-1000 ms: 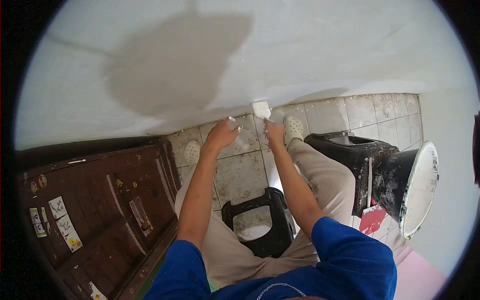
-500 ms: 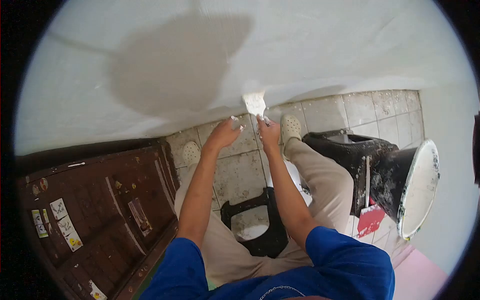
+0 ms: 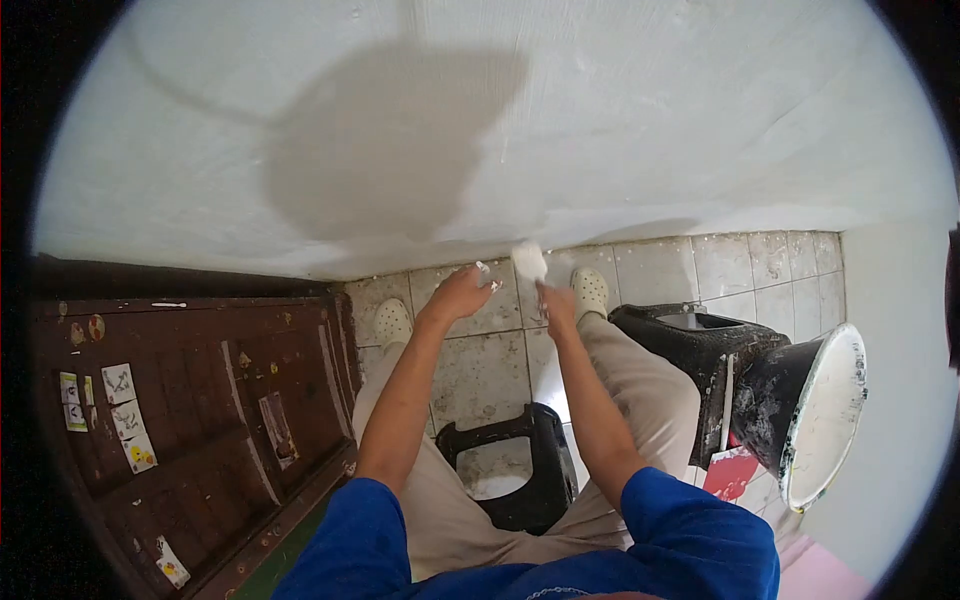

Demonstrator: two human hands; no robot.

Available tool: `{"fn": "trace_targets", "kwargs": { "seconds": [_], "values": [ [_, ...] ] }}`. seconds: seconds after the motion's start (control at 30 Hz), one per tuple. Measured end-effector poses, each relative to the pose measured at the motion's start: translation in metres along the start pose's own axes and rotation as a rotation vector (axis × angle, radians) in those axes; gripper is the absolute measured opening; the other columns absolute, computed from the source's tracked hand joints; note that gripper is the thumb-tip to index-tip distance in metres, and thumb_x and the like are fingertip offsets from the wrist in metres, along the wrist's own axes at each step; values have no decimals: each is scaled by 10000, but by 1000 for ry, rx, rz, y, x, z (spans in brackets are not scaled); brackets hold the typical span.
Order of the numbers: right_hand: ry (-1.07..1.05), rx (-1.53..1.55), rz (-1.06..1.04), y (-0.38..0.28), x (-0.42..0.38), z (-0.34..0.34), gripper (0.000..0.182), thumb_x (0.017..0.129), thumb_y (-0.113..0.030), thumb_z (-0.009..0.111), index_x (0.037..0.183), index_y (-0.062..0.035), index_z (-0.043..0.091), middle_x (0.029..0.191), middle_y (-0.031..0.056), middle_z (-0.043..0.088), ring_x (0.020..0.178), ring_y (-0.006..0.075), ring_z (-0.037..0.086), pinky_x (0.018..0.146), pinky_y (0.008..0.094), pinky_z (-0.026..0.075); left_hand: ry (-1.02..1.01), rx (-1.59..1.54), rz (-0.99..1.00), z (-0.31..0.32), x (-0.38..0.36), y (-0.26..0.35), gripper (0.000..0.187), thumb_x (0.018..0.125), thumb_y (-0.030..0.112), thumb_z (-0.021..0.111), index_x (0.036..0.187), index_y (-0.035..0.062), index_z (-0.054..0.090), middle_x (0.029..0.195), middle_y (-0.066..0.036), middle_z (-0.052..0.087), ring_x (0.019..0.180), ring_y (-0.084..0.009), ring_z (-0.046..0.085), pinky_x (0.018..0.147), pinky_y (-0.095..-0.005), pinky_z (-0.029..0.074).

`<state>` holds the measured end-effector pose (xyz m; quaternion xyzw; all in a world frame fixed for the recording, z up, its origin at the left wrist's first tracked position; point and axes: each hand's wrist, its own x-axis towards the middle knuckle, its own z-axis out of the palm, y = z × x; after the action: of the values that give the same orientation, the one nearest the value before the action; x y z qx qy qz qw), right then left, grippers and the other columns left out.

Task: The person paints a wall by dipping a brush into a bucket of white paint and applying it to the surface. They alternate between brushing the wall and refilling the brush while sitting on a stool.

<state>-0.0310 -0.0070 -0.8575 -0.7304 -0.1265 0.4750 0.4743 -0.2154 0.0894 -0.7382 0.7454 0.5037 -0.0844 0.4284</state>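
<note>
My right hand (image 3: 557,304) is wrapped round the handle of a flat paintbrush (image 3: 530,262), its head coated white and blurred by motion. The brush head points away from me and overlaps the foot of the pale wall (image 3: 640,120) in this view. To the left, my left hand (image 3: 461,296) is held out over the floor tiles (image 3: 480,375), thumb and fingers apart, with white smears on the fingertips. Both hands are between my two cream clogs (image 3: 591,291).
A black stool (image 3: 553,460) is between my legs. On the right stands another black stool (image 3: 690,335) beside a large paint-stained bucket (image 3: 765,410) and a red, white-smeared flat piece (image 3: 730,472). A dark wooden door (image 3: 200,400) with stickers takes up the left.
My right hand has drawn the brush slightly back toward me, away from the wall. My view has tilted up, so the scene sits lower; the left hand keeps much the same pose.
</note>
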Motion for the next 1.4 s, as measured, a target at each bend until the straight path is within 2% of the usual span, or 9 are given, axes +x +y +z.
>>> {"fn": "trace_targets", "kwargs": {
  "seconds": [0.27,0.4,0.57,0.63,0.67,0.77,1.03,1.23,1.4],
  "values": [
    [33,410,-17,-149,-110,-7,199,832,-184,665,695,-68,579,561,-56,467,420,39,361,396,217,241,97,-5,33,-2,-3,-18,528,891,424,545,1201,-1,499,1106,-253,588,990,-348,589,858,-405,451],
    [87,401,-63,-93,-87,14,217,811,-181,678,666,-68,562,565,-36,484,420,68,393,396,246,277,-42,-24,-5,-8,-8,-4,551,893,440,507,1224,1,488,1207,-257,542,1144,-383,505,961,-424,405],
    [198,136,178,74,24,35,263,793,-192,686,609,-85,531,535,-20,471,412,104,404,400,286,289,25,17,-18,-5,-13,-9,551,903,433,491,1252,7,471,1240,-254,520,1162,-383,492,971,-424,401],
    [175,-52,97,122,73,28,272,794,-184,682,596,-87,521,526,-18,466,409,104,390,399,288,280,33,55,-19,-9,-7,-14,555,903,433,492,1257,6,467,1248,-251,516,1165,-380,491,972,-423,402],
    [166,-151,55,101,70,26,277,795,-180,679,590,-88,516,522,-16,463,407,103,383,399,290,275,25,61,-21,-11,-5,-16,560,902,435,493,1260,6,465,1251,-249,515,1167,-377,491,972,-424,401],
    [66,207,43,-13,34,14,273,803,-187,673,595,-88,526,533,-11,475,409,93,389,398,289,276,11,51,-24,-9,0,-23,561,902,430,514,1242,-14,471,1237,-257,525,1166,-382,494,973,-418,392],
    [84,447,-161,-158,-105,-48,179,835,-187,661,749,-31,643,560,-50,471,449,52,397,403,230,271,4,16,35,9,-6,-3,569,883,429,524,1231,-20,489,1225,-239,539,1142,-376,512,959,-421,411],
    [63,278,-194,-97,-62,-20,222,833,-218,672,771,-5,656,585,-33,511,472,59,427,423,242,309,-1,0,42,8,-5,3,554,883,417,527,1215,-26,497,1211,-243,545,1142,-371,514,954,-423,415],
    [113,95,96,13,34,6,181,829,-181,670,731,-41,611,553,-21,494,388,68,388,368,235,274,-26,-8,-29,-7,-8,10,556,899,421,498,1238,-20,477,1235,-247,528,1153,-374,505,963,-426,409]
  ]
}}
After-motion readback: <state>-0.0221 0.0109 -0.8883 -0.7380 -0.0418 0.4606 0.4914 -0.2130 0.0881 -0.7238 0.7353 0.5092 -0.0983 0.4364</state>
